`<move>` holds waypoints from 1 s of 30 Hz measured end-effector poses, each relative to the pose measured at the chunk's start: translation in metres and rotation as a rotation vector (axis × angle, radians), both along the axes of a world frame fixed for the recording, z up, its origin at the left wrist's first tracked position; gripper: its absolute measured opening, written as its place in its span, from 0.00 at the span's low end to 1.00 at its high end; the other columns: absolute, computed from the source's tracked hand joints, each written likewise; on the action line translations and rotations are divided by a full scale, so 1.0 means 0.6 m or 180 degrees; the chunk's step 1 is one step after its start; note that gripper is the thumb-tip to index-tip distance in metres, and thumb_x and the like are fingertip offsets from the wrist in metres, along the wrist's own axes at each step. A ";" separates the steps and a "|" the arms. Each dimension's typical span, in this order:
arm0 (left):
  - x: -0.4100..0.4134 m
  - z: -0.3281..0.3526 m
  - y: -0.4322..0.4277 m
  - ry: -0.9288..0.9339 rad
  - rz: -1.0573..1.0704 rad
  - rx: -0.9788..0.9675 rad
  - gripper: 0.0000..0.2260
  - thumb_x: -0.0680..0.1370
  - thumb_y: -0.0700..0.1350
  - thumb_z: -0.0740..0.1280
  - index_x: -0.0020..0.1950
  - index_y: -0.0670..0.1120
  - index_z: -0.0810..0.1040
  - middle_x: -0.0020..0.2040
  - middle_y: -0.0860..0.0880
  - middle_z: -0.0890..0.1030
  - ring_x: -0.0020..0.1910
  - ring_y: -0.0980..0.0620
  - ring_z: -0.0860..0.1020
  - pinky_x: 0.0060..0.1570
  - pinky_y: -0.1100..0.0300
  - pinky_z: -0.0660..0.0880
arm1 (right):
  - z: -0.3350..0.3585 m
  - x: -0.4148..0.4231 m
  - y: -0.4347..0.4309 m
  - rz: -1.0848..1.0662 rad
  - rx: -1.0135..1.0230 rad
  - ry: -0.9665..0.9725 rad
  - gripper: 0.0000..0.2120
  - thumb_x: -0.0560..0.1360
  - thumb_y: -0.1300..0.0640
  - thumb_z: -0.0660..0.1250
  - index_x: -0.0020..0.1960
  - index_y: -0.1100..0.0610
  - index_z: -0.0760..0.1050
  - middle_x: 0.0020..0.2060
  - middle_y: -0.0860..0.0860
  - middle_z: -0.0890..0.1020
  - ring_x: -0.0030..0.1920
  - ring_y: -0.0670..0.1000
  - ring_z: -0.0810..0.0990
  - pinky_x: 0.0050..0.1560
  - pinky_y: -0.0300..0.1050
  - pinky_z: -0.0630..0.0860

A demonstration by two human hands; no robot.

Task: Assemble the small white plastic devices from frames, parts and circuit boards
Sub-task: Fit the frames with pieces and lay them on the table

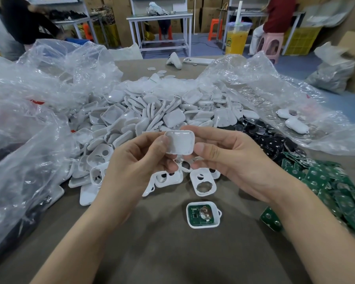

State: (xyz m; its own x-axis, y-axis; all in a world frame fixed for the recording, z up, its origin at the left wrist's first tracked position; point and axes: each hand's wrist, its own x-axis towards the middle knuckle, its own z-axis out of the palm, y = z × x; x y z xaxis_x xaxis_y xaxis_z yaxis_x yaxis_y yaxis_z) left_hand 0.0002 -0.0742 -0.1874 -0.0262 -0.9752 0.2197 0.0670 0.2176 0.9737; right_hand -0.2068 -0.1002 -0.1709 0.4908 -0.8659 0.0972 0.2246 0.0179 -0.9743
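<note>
Both hands hold one white plastic shell (pixel 179 142) above the table, hollow side toward me. My left hand (pixel 135 160) pinches its left edge, thumb on the rim. My right hand (pixel 230 158) pinches its right edge with thumb and fingers. Below them on the brown table lies a white frame with a green circuit board (pixel 202 214) seated inside it. Loose white frames with round holes (pixel 203 182) lie just beyond that. A big heap of white shells (pixel 152 111) fills the middle of the table.
Green circuit boards (pixel 326 187) are piled at the right, with black round parts (pixel 262 138) behind them. Crumpled clear plastic bags (pixel 29 119) crowd the left and right sides. A cup of orange drink (pixel 236 37) and a phone (pixel 197 61) stand at the far edge. People work in the background.
</note>
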 end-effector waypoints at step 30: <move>-0.019 0.019 0.024 -0.0131 -0.0431 -0.0221 0.09 0.79 0.45 0.72 0.58 0.51 0.83 0.49 0.43 0.84 0.48 0.48 0.86 0.51 0.61 0.81 | -0.024 0.010 -0.011 -0.0521 -0.0097 0.0338 0.11 0.80 0.61 0.67 0.62 0.58 0.82 0.51 0.59 0.87 0.54 0.57 0.86 0.58 0.49 0.81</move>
